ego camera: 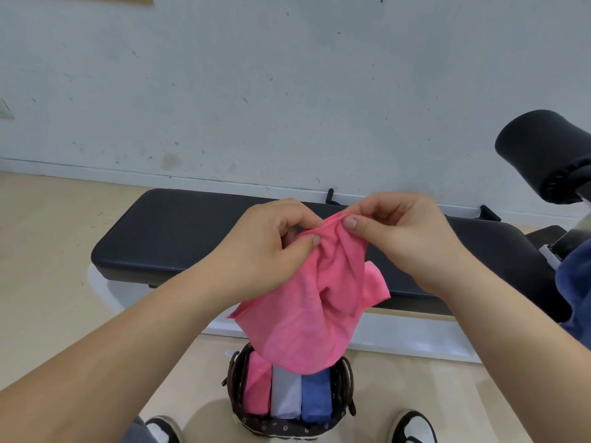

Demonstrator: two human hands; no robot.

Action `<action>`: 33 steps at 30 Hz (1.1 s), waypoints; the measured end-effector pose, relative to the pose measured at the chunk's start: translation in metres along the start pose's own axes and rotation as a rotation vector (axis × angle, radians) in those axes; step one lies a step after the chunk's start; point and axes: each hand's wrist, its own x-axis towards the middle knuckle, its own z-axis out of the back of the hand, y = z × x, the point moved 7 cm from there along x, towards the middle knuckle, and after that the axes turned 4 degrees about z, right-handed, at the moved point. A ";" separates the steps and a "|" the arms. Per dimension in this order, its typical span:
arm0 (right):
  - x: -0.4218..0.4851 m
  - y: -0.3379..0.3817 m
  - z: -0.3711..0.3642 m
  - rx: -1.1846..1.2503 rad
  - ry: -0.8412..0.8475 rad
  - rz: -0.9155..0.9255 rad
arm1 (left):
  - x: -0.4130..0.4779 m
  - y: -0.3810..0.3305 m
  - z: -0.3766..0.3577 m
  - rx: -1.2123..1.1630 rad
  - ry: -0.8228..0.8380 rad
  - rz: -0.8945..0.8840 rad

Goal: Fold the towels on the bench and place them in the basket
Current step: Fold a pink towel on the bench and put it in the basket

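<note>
bare forearms reach in from the bottom corners. left hand (271, 238) and right hand (396, 231) each pinch the top edge of a pink towel (307, 308) between thumb and fingers; it hangs crumpled below them, over the black bench (166, 231), its lower end above the basket (343, 388) holding three folded towels (286, 391).

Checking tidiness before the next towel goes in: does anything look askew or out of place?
Nothing stands out. Three folded towels, pink, white and blue, stand side by side in the basket. Both hands, left and right, hold a crumpled pink towel, not yet folded.
</note>
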 end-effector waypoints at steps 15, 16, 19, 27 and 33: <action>-0.033 -0.004 0.055 0.296 -0.632 -0.108 | -0.019 0.026 -0.004 0.042 0.421 0.290; -0.037 -0.005 0.062 0.295 -0.669 -0.115 | -0.020 0.024 0.002 0.006 0.398 0.290; -0.050 -0.006 0.085 0.241 -0.751 -0.156 | -0.021 0.021 0.016 -0.049 0.343 0.258; -0.046 -0.050 0.099 -0.182 -0.639 -0.283 | -0.010 0.023 0.036 -0.229 0.058 0.300; -0.021 -0.079 0.089 -0.125 -0.605 -0.326 | 0.010 0.064 0.033 0.119 0.094 0.397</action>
